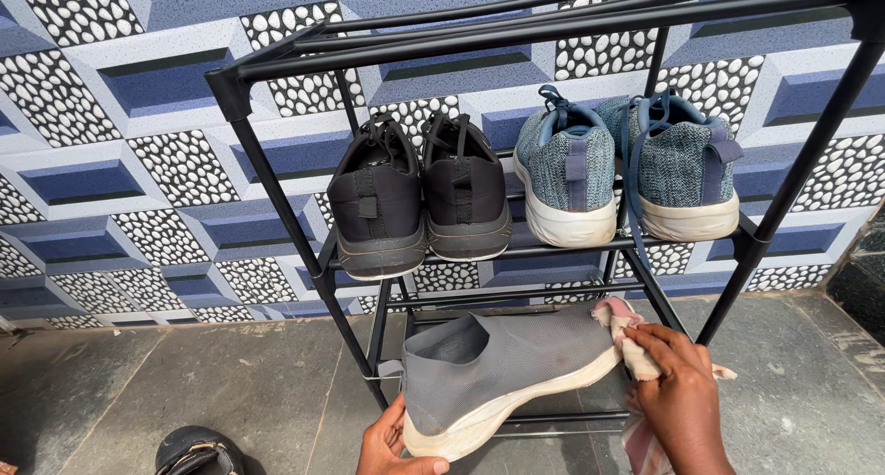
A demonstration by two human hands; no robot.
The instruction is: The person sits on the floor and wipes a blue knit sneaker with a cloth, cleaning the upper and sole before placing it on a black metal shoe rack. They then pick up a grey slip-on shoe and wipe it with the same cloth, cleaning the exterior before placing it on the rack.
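Observation:
My left hand (392, 443) grips the heel of a grey knit slip-on shoe (502, 369) with a white sole, held tilted in front of the lower part of a black metal shoe rack (277, 185). My right hand (678, 392) presses a pink and white cloth (622, 328) against the toe of the shoe. More of the cloth hangs below my right hand. The shoe's opening faces up and left.
On the rack's middle shelf stand a pair of black sneakers (419, 199) and a pair of blue-grey knit sneakers (627, 166), heels toward me. A dark sandal (198, 452) lies on the grey stone floor at lower left. A patterned blue, black and white wall is behind.

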